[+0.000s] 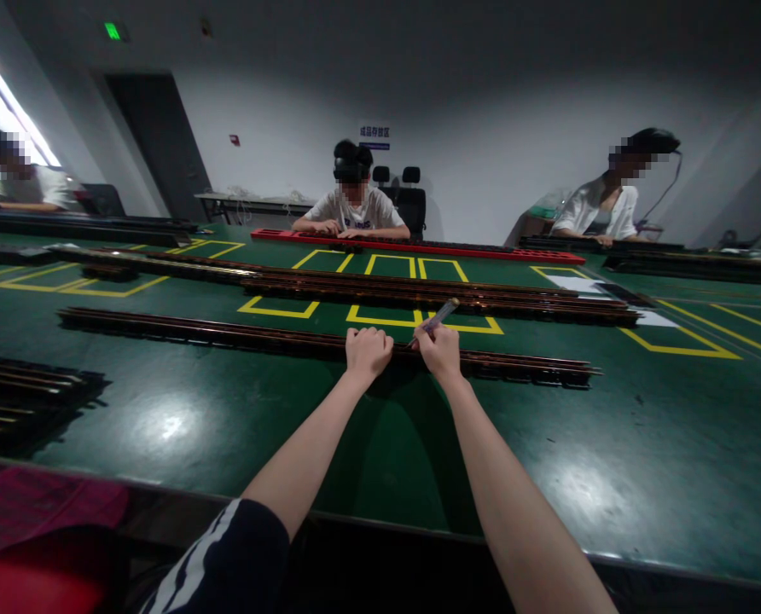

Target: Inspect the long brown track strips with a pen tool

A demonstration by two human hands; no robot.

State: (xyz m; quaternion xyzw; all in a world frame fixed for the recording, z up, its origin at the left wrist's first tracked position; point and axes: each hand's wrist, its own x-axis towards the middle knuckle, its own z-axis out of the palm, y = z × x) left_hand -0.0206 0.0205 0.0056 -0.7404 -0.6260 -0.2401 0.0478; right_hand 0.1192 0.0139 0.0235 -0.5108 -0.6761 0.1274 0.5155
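A long, dark bar with coppery strips [258, 335] lies across the green table in front of me. My left hand [368, 351] is closed around the bar near its middle; the thumb side faces right. Just right of it, my right hand [440, 350] grips a pen-like tool [441, 315], its upper end tilted up to the right and its thin tip down at the bar. The exact contact point of the tip is too small to tell.
Beyond lies another long bundle of bars [419, 294] over yellow tape outlines. More bars [28, 392] sit at the left. A red strip [457, 247] is before a seated person [355, 209]; two others sit left and right. White paper [655, 319] lies at the right.
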